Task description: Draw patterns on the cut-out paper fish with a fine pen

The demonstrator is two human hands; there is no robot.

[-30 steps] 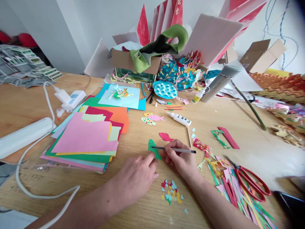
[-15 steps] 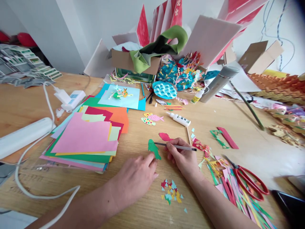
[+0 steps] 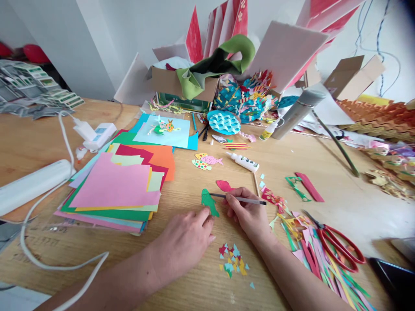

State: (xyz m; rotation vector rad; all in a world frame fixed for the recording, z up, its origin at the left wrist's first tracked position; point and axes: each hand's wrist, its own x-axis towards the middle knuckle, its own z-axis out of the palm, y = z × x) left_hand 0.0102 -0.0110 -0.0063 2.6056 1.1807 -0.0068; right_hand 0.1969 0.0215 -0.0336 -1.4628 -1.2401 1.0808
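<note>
Right hand (image 3: 244,211): grip pinches the pen (image 3: 252,201) toward its front, tip at the green paper fish (image 3: 206,200). Left hand (image 3: 189,233): fingertips at the fish's lower end; pinching or just pressing, can't tell. Fish lies on the desk (image 3: 181,192) between the hands, near the red paper fish (image 3: 223,185). Likely very light, bendy, easily creased, prone to sliding; best held flat by an edge. Pen seems light, stiff; best taken near the tip.
</note>
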